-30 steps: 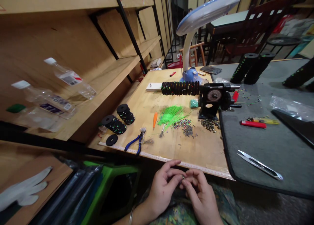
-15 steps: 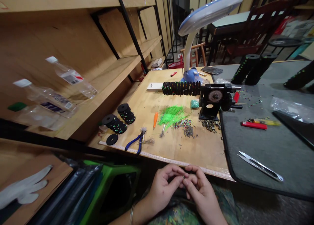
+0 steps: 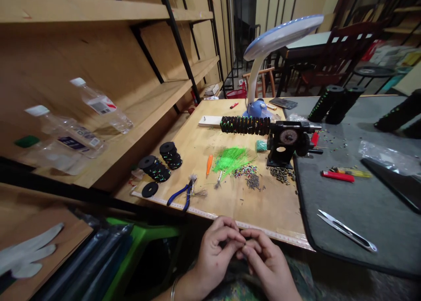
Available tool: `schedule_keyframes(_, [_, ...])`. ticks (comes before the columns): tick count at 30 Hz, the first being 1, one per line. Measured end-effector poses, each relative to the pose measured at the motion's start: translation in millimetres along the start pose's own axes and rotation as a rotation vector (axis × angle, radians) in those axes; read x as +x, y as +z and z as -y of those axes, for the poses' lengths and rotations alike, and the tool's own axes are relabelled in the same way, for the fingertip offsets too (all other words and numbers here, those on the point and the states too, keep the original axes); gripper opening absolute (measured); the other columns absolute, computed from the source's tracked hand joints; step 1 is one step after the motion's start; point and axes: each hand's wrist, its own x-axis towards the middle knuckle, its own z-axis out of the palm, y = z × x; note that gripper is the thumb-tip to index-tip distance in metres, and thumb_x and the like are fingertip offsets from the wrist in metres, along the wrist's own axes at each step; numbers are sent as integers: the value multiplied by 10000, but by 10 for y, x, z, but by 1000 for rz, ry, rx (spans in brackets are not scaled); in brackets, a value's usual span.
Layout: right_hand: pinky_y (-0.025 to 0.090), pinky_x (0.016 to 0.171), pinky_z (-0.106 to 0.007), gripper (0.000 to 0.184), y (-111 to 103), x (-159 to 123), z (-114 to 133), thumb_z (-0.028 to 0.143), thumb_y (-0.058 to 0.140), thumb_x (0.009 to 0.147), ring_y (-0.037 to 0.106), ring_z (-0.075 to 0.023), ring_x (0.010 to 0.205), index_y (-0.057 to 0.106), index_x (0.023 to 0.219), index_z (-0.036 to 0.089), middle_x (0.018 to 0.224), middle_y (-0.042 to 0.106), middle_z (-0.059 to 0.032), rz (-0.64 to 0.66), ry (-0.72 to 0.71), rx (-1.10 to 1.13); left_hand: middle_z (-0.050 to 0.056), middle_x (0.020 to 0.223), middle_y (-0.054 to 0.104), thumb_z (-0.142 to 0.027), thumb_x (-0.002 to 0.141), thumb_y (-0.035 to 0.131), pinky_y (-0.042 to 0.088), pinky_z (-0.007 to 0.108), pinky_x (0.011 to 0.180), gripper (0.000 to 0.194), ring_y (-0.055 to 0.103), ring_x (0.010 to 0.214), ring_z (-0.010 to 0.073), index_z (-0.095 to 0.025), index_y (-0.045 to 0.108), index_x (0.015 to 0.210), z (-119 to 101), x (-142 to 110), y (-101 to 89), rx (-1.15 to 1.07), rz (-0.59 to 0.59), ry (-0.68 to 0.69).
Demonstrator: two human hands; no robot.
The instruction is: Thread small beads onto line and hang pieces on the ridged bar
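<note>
Below the table's front edge, my left hand [image 3: 217, 253] and my right hand [image 3: 266, 259] meet with thumbs and fingertips pinched together. Whatever sits between the fingertips is too small and too covered to name. On the table beyond lie a heap of bright green bristle-like strands [image 3: 232, 160], a pile of mixed coloured beads [image 3: 245, 171] and a pile of small grey metal pieces [image 3: 253, 182]. An orange-handled tool [image 3: 209, 165] is left of the strands. Blue-handled pliers [image 3: 184, 195] lie nearer the front edge, beside some thin loose strands.
A black winding device [image 3: 283, 141] carries a row of wound black foam spools [image 3: 245, 125]. A desk lamp [image 3: 258, 73] rises behind it. Silver thread snips [image 3: 347, 231] and a red lighter [image 3: 337, 176] lie on the grey mat [image 3: 329, 200]. More foam spools [image 3: 154, 168] stand at left.
The view has tilted slightly, so the table sits lower in the picture. My hands stay together, the fingers shifting a little, and the small greenish bit between them is now hidden.
</note>
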Motion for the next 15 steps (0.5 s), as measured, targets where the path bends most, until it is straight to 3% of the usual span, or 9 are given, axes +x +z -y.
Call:
schedule_keyframes(4, [388,449,-210,332,32,57,95,488,554,886,517,-115,479,651,898,171,661,678,-34,35,-47,-121,62,825,603,-257,829,664,465,256,695,134,597,772,180,-185,720,732,-65,14,-84,37,-12,23])
schedule_keyframes(7, [436,508,-231,264,33,112,158,411,528,918,572,-143,542,652,860,186,671,682,-28,37,-132,-262,56,786,644,-284,840,650,472,271,745,154,611,789,189,-175,679,735,-156,40,-136,-73,-27,-42])
schedule_keyframes(12, [474,614,-261,160,6,217,295,270,507,937,635,-175,656,652,898,216,743,700,-30,86,-407,-589,26,690,649,-365,822,661,416,217,548,230,536,568,117,-155,615,741,-272,144,-218,-250,-29,-204])
schedule_keyframes(15, [468,615,-271,171,-9,273,384,205,479,943,625,-185,689,649,962,220,779,701,-49,147,-566,-761,6,644,610,-391,786,696,415,223,559,273,516,554,108,-148,591,719,-263,205,-241,-316,-30,-228])
